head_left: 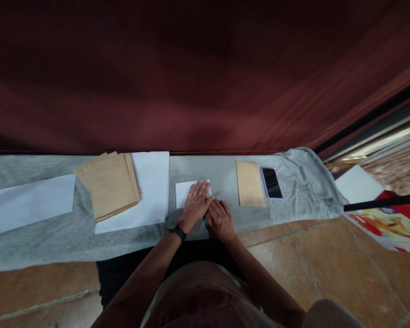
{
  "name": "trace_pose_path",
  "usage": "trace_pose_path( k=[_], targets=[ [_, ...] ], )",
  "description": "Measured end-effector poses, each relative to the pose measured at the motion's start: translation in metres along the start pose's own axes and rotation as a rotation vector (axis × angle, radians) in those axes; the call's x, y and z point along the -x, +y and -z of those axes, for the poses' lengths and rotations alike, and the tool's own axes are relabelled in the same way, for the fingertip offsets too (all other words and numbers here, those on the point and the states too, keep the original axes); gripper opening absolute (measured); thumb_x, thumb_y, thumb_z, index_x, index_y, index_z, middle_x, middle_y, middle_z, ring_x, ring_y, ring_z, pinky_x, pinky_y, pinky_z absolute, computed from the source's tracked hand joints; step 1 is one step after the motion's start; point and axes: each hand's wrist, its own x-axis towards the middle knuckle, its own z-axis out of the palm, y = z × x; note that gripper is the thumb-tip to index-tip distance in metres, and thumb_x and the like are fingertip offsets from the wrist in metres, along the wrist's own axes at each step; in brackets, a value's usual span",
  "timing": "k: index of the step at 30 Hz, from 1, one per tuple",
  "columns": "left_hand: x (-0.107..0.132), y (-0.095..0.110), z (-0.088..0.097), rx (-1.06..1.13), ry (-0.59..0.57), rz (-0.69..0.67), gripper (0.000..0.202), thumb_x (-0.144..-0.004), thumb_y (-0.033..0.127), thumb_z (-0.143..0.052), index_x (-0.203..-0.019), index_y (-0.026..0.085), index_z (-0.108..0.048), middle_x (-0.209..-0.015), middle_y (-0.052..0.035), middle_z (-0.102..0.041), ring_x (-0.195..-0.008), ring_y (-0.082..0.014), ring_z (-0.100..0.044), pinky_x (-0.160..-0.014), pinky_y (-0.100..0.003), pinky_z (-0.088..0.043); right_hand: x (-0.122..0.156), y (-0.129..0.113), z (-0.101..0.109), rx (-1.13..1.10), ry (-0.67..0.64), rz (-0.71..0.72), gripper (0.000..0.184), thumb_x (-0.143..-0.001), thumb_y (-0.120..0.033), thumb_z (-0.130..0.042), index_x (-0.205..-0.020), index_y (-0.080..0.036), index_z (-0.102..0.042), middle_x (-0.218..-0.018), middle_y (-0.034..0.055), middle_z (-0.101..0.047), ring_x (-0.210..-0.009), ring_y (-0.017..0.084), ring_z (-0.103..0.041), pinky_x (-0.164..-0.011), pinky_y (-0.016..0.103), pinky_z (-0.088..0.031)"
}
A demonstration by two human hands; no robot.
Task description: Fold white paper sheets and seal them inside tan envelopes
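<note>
A small folded sheet of white paper (182,193) lies on the grey cloth in front of me. My left hand (196,202), with a dark band on its wrist, presses flat on the paper's right part, fingers outstretched. Close beside its thumb, my right hand (221,221) rests at the paper's lower right corner. Its fingers lie close together and slightly bent, and I see nothing held in them. The hands cover part of the paper. To the right of them a single brown envelope (250,184) lies flat.
A phone (271,183) lies right of the envelope. At left, a pile of brown envelopes (111,187) overlaps a stack of white paper (152,191); another white sheet (30,202) lies farther left. Grey cloth (82,246) covers the narrow surface. A dark red panel (205,114) rises behind it.
</note>
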Motion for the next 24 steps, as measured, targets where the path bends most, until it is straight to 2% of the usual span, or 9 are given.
trace_pose_path(
  k=[6,14,19,24],
  targets=[
    [0.008,-0.008,0.001,-0.031,0.032,0.081,0.062,-0.106,0.041,-0.032,-0.159,0.009,-0.034,-0.167,-0.0158,-0.031,-0.158,-0.028,-0.023,-0.129,-0.051,-0.019,0.0,0.0,-0.002,0.019,0.0,-0.02,0.049,-0.101,-0.02,-0.047,-0.15,-0.016,-0.052,-0.149,0.0105,-0.06,-0.138,0.024,-0.056,-0.126,0.047,-0.03],
    [0.04,-0.019,0.002,-0.074,0.087,0.178,0.064,-0.104,0.042,-0.037,-0.16,0.01,-0.032,-0.168,-0.0187,-0.026,-0.158,-0.0314,-0.023,-0.127,-0.053,-0.024,-0.006,0.003,-0.006,0.02,-0.009,-0.053,0.048,-0.106,-0.029,-0.045,-0.153,-0.019,-0.048,-0.154,0.0102,-0.054,-0.144,0.026,-0.05,-0.125,0.05,-0.03],
    [0.046,-0.019,0.001,-0.072,0.099,0.222,0.066,-0.103,0.042,-0.039,-0.159,0.007,-0.033,-0.168,-0.0215,-0.024,-0.157,-0.0341,-0.023,-0.126,-0.054,-0.024,-0.022,0.012,-0.013,0.039,-0.025,-0.049,0.048,-0.107,-0.032,-0.044,-0.154,-0.02,-0.047,-0.156,0.0096,-0.052,-0.147,0.027,-0.046,-0.126,0.052,-0.028],
    [0.045,-0.021,-0.002,-0.067,0.116,0.228,0.067,-0.103,0.046,-0.039,-0.159,0.01,-0.034,-0.168,-0.0195,-0.028,-0.157,-0.0334,-0.024,-0.126,-0.056,-0.024,-0.045,0.02,-0.019,0.05,-0.043,-0.065,0.049,-0.108,-0.033,-0.04,-0.155,-0.021,-0.046,-0.158,0.009,-0.05,-0.148,0.028,-0.044,-0.125,0.054,-0.028]
  ],
)
